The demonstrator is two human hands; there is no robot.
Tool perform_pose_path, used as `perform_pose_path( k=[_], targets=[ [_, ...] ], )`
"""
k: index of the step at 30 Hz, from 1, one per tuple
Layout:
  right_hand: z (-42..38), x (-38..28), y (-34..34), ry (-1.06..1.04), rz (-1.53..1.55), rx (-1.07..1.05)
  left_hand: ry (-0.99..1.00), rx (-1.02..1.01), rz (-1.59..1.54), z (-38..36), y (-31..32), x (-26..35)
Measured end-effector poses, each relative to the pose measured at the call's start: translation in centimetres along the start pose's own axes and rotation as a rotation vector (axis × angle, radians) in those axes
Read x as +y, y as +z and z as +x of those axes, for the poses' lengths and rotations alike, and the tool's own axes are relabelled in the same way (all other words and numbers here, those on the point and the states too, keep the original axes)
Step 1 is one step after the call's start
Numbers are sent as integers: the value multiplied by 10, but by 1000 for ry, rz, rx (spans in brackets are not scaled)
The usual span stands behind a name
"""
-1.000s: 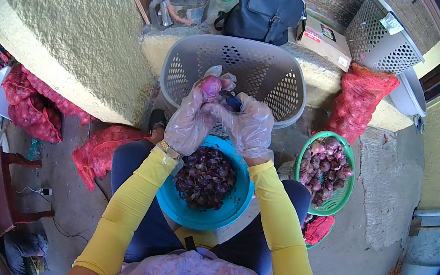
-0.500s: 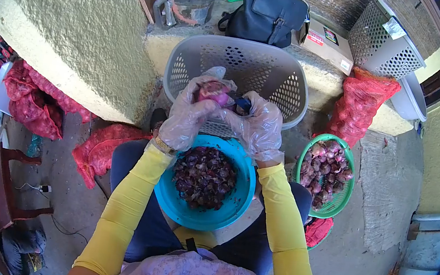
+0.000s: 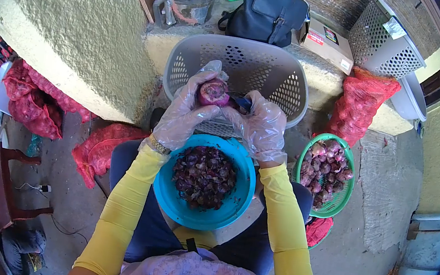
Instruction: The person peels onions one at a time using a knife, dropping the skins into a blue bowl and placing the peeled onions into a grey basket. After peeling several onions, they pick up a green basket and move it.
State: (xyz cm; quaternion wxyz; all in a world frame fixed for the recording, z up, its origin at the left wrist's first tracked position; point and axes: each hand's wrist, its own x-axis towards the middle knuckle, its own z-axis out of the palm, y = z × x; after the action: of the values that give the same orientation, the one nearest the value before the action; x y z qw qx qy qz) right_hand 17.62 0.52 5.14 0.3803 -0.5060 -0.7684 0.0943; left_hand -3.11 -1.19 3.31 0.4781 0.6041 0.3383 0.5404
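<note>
My left hand (image 3: 184, 111), in a clear plastic glove, holds a purple-red onion (image 3: 214, 93) with one cut-looking end facing up. My right hand (image 3: 259, 123), gloved too, is closed round a small dark-handled knife (image 3: 242, 103), whose blade is hardly visible beside the onion. Both hands are over the near side of a grey perforated basket (image 3: 290, 66). Below them, between the knees, sits a blue basin (image 3: 244, 196) holding dark onion skins and scraps (image 3: 203, 177).
A green basket (image 3: 345, 204) of onions (image 3: 325, 171) stands at the right. Red mesh sacks (image 3: 360, 103) lie on both sides. On the ledge ahead are a black bag (image 3: 267, 13), a cardboard box (image 3: 326, 45) and a bucket (image 3: 191, 0).
The onion has been turned so its end faces up, and it has shifted slightly. My left hand has tilted and moved a little left; my right hand has barely moved.
</note>
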Motion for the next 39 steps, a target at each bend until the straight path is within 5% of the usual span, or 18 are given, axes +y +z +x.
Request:
perform_pose_path(
  k=[16, 21, 39],
  targets=[
    [2, 0, 0, -132, -166, 14, 66, 77, -30, 2, 1, 0],
    [3, 0, 1, -89, -177, -20, -80, 139, -256, -2, 6, 2],
    [-1, -7, 18, -32, -201, 47, -77, 182, -709, 0, 16, -7]
  ],
)
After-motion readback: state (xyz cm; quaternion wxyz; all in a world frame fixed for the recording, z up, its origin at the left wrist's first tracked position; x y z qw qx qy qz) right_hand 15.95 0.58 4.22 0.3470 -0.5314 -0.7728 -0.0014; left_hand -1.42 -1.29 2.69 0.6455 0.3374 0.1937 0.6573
